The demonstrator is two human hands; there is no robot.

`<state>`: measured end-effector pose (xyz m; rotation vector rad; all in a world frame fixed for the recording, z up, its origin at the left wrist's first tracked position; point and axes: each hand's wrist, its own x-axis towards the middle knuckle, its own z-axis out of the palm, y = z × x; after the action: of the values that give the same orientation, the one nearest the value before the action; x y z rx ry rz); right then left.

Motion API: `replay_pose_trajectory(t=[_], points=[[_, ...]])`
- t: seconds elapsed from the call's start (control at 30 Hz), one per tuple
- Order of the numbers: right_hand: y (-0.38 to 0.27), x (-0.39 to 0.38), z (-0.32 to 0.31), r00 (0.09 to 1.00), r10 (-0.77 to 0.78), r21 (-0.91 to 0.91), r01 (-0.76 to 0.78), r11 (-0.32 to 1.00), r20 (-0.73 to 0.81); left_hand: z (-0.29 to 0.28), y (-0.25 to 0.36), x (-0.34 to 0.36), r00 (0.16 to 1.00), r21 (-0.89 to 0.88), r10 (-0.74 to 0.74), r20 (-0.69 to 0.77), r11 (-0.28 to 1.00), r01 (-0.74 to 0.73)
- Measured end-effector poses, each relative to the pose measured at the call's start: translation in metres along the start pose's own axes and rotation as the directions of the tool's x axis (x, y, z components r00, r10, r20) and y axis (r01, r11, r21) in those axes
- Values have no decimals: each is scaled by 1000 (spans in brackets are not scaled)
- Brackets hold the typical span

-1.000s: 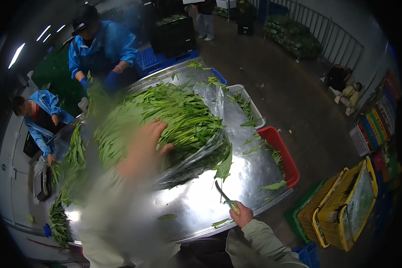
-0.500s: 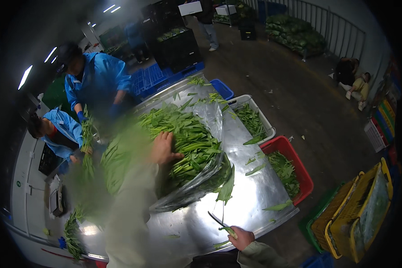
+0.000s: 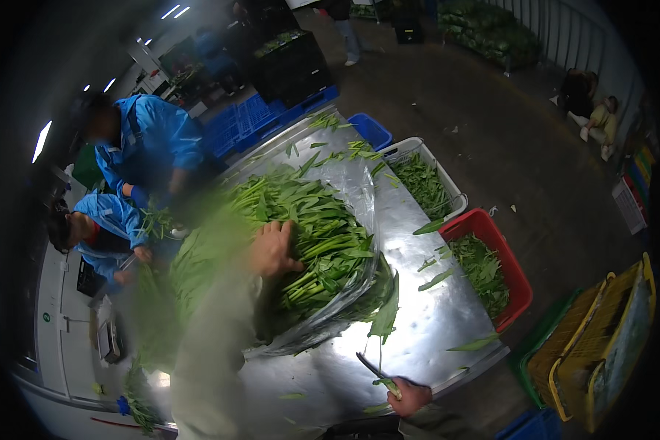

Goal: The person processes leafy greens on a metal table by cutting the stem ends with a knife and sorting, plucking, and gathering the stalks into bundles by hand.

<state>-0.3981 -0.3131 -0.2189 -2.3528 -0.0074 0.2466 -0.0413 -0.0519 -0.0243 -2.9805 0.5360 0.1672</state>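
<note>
My left hand [image 3: 275, 249] rests on a big heap of long-stemmed leafy greens [image 3: 315, 213], thumb spread apart from the fingers. Its fingertips press down among the stalks, partly out of sight. A clear plastic bag [image 3: 370, 194] lies open around the heap's right and near sides. In my right hand [image 3: 411, 398], low over the near edge of the metal table [image 3: 337, 359], is a small knife [image 3: 369, 364] with a thin dark blade pointing up and left. A bit of green leaf shows where the blade meets the fingers. A green blur hides the heap's left part.
Along the table's right side stand a red crate [image 3: 522, 282], a white crate [image 3: 458, 202] and a blue bin [image 3: 374, 132], with greens in the first two. Yellow crates [image 3: 601, 345] stand at the right. Two people in blue jackets [image 3: 161, 132] work across the table.
The whole view has shifted slightly. My left hand stays on the greens and my right hand keeps the knife. The bunch held up by a co-worker across the table has come down.
</note>
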Motion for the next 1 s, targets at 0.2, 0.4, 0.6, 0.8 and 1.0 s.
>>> replay_pose_trajectory(t=[0.2, 0.4, 0.6, 0.8, 1.0], points=[[3, 0, 3, 999, 35, -13, -35, 999, 19, 7, 9, 5, 1000, -2, 10, -23, 1000, -10], [-3, 0, 3, 1000, 10, -2, -10, 1000, -20, 3, 16, 11, 997, 170, 4, 79, 985, -17], [-1, 1, -6, 999, 45, 15, -45, 999, -7, -37, 2, 2, 993, -613, -114, -24, 786, 76], [-1, 2, -12, 998, 39, 57, -41, 998, 42, -96, -7, -26, 930, -881, -279, -239, 466, -87], [0, 0, 0, 995, 46, 31, -49, 998, 86, -82, -75, -62, 833, -721, -254, -492, 654, -227]])
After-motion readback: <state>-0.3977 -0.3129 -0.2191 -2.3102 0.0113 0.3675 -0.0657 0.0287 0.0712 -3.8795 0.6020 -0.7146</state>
